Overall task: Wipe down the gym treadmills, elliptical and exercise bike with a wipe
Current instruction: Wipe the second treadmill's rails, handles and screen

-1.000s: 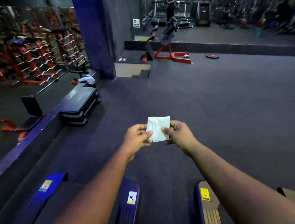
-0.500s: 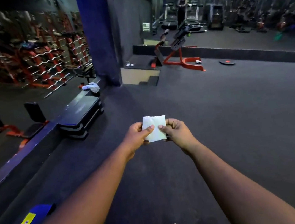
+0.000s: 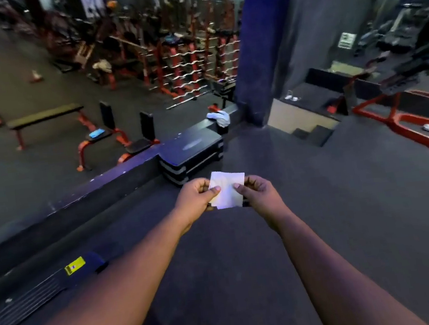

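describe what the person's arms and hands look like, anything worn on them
Both forearms are bare right down to the frame's lower edge: no sleeves or gloves show. The left hand and right hand show no rings, watch or wristband. Blue-violet gym light tints them. Thumbnails look short and unpainted.

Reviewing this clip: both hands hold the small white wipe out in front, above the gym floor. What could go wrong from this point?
1. The small white folded wipe is only pinched at its side edges by the left hand and the right hand; a slipped pinch could drop it onto the dark grey carpet floor.
2. The blue treadmill side rail with the yellow sticker lies low by the left arm, a possible trip hazard while the eyes are on the wipe.
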Available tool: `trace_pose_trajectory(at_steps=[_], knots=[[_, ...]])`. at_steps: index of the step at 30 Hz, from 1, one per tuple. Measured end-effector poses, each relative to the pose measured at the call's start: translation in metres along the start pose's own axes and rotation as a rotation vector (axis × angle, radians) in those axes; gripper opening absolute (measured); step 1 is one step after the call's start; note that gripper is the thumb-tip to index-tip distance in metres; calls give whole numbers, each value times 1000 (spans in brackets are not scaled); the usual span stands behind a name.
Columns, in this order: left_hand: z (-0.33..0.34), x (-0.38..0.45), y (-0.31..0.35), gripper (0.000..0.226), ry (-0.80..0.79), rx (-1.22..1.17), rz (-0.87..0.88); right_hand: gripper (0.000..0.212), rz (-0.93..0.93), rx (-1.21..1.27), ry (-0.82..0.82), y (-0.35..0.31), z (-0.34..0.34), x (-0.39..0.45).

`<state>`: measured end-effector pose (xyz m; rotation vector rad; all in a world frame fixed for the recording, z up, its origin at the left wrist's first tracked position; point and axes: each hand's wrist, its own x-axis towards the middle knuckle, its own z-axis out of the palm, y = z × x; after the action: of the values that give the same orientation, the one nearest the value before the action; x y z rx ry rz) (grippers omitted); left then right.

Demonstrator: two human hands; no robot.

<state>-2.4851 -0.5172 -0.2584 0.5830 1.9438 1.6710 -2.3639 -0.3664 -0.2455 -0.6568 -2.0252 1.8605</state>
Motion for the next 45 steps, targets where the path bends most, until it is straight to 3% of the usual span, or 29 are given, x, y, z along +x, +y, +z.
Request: trace_pose_trajectory(at_steps=[8,12,20,22,27,36,41,45], knots=[[-103,79,-23,5,292,-104,-4,12,-35,-192,-258,-15,95,152],[-172,86,-30,8,505,-139,3,5,-91,-269,-486,-29,181,211],[-288,51,-48,14,992,-153,-38,14,-196,-315,-942,-43,365,261],[-310,32,-54,12,1143,-147,-44,6,-228,-295,-1090,-48,414,259],[-326,-16,-59,15,1548,-177,-79,13,-294,-243,-1478,-52,506,234],[-296,-118,-58,23,2110,-171,-130,8,-313,-164,-2027,-53,587,107],[-291,-179,-74,9,2298,-177,-125,12,-235,-106,-2215,-44,614,25],[-293,-218,-77,13,2383,-171,-162,10,-158,-102,-2313,-41,629,-30]])
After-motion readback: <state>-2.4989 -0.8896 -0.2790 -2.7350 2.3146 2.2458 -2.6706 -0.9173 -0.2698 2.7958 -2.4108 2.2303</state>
